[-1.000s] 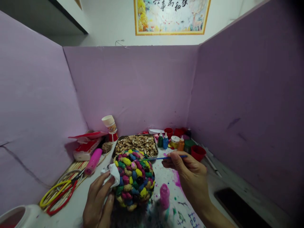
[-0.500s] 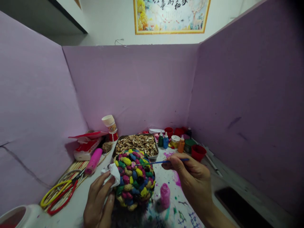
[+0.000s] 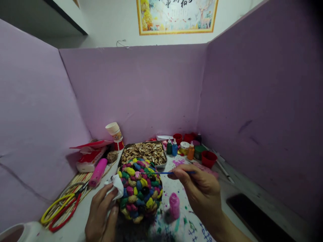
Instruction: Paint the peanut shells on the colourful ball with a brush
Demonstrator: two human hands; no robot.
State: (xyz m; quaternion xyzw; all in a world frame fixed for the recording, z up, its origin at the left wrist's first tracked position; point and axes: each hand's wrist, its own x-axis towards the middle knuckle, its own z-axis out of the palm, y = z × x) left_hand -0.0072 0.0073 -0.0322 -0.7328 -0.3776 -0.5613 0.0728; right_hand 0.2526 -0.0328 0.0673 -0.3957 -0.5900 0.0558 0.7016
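Observation:
In front of me stands a rounded object covered with painted peanut shells (image 3: 140,191) in yellow, green, blue, magenta and black, with some shells still tan. My right hand (image 3: 202,188) pinches a thin blue paintbrush (image 3: 164,173), its tip on a light pink shell near the upper left of the object. My left hand (image 3: 102,210) is closed on a crumpled white tissue (image 3: 117,185) and rests against the object's left side. An uncapped pink paint bottle (image 3: 174,205) stands between the object and my right hand.
Behind lies a metal tray (image 3: 165,164) of peanut shells. Paint bottles (image 3: 174,148) and red cups (image 3: 209,159) stand back right. To the left are scissors (image 3: 73,205), a pink roll (image 3: 98,173) and stacked paper cups (image 3: 114,131). A phone (image 3: 254,215) lies at right.
The view has shifted slightly, so everything sits a little further left. The brush tip has moved slightly on the shells, and one shell near it now looks light pink.

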